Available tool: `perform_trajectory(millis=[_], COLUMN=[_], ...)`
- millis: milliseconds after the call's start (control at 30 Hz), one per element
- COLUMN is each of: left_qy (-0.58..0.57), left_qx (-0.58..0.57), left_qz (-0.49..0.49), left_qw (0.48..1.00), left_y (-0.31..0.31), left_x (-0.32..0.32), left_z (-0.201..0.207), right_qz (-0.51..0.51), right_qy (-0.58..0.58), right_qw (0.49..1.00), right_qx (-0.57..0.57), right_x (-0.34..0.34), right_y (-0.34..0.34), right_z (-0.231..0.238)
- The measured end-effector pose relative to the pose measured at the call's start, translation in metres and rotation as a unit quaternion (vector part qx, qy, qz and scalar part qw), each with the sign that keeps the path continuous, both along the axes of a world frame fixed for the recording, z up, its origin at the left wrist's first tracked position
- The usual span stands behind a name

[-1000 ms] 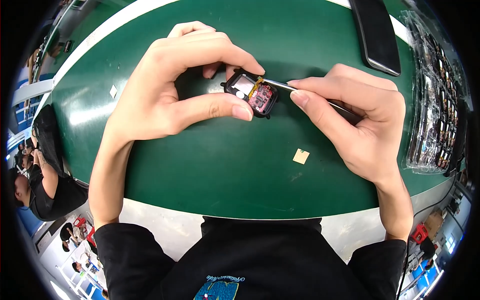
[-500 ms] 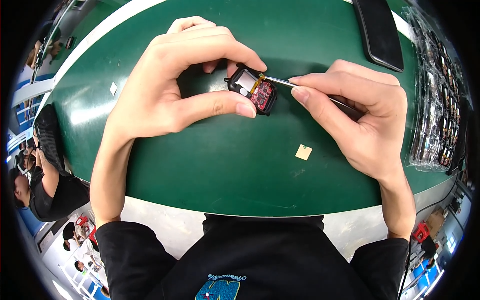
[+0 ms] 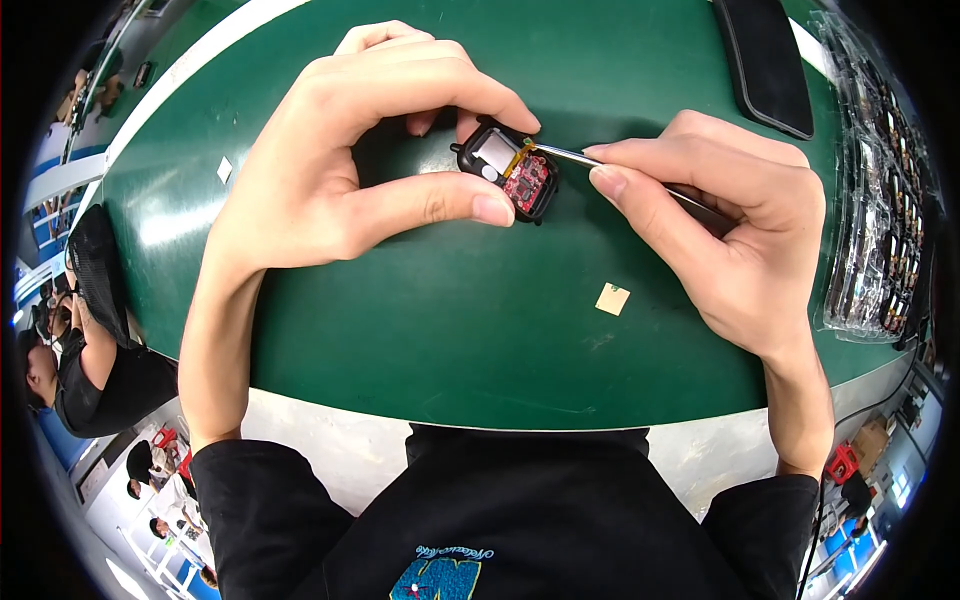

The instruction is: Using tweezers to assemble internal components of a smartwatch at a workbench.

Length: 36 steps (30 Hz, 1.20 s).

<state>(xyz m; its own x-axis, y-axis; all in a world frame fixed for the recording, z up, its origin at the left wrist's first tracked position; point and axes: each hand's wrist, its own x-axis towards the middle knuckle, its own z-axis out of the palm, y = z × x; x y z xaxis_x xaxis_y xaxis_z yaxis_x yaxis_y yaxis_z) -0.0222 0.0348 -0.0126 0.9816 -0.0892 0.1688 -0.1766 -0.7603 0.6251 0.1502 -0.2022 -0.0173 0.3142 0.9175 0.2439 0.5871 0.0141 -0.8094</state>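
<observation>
Between the thumb and forefinger of my left hand [image 3: 345, 160] is a small black device housing [image 3: 546, 206], its inside facing up. A red circuit board [image 3: 527, 186], a silvery-white block [image 3: 495, 152] and a yellow flex strip [image 3: 519, 161] show inside it. My right hand [image 3: 735, 200] is closed on a pair of metal tweezers [image 3: 570, 156]. Their tip touches the housing's upper right edge, by the end of the flex strip. Whether the tip pinches the strip I cannot tell.
A pale yellow square [image 3: 612, 298] and a small white piece [image 3: 224, 170] lie on the green table [image 3: 440, 340]. At the far right is a black phone-like slab [image 3: 765, 65], beside clear plastic trays [image 3: 870, 200] of small parts. A person in black [image 3: 110, 390] sits off to the left.
The view has shifted slightly. Both hands, the housing and the tweezers keep nearly the same pose, with the tweezer tip still at the housing's edge.
</observation>
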Motion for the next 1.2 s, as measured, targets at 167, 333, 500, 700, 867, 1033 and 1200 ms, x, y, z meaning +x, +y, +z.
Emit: perform_trajectory(millis=[167,333,500,700,867,1033,1200], left_qy=[0.013,-0.008,0.004,-0.025,-0.023,-0.017,-0.007], left_qx=[0.001,0.001,-0.002,0.016,0.015,0.009,0.011], left_qz=[0.002,-0.005,-0.007,-0.020,-0.021,-0.015,-0.015], left_qw=[1.000,1.000,1.000,0.999,0.999,1.000,1.000], left_y=[0.0015,-0.0014,-0.0032,-0.0038,-0.0036,-0.0042,-0.0051], left_x=[0.0004,0.0007,0.0012,0.0025,0.0027,0.0025,0.0032], left_z=[0.0013,-0.0014,0.0014,0.0005,0.0011,0.0002,0.0011], right_qz=[0.007,0.009,0.002,-0.006,-0.014,-0.003,-0.001], right_qy=[-0.005,-0.011,0.007,-0.004,0.002,0.002,-0.006], right_qw=[1.000,1.000,1.000,1.000,1.000,1.000,1.000], right_qx=[0.000,0.009,0.005,0.012,0.010,0.009,0.019], right_x=[0.0018,0.0006,-0.0012,-0.0022,-0.0023,-0.0021,-0.0013], right_y=[0.0002,0.0005,-0.0008,-0.0010,-0.0023,-0.0026,-0.0023], right_z=[-0.0010,-0.0017,-0.0014,-0.0031,-0.0012,-0.0025,-0.0055])
